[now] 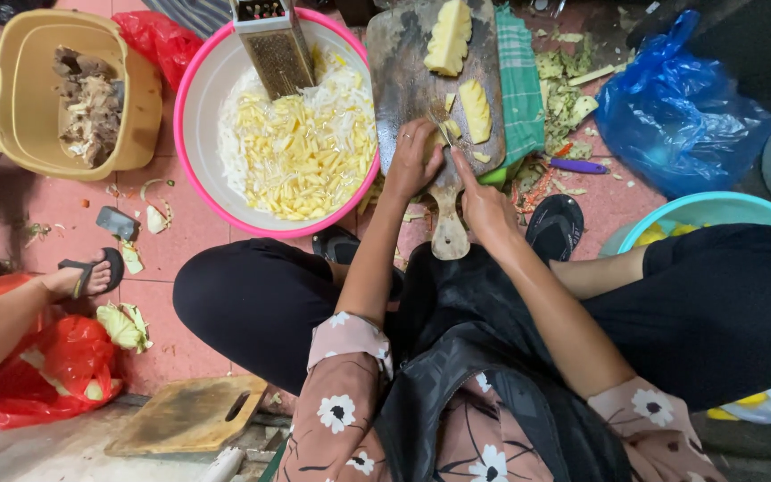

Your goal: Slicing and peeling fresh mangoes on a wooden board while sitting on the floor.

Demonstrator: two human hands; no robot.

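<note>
Now two pineapple pieces (461,67) on one cutting board (403,71).

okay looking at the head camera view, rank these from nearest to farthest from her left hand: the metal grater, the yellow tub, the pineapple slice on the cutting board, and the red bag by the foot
From the left hand:
1. Pineapple slice, just up and right on the cutting board.
2. Metal grater, upper left, leaning in the pink basin.
3. Yellow tub, far left, top.
4. Red bag, lower left corner by another person's foot.
</note>
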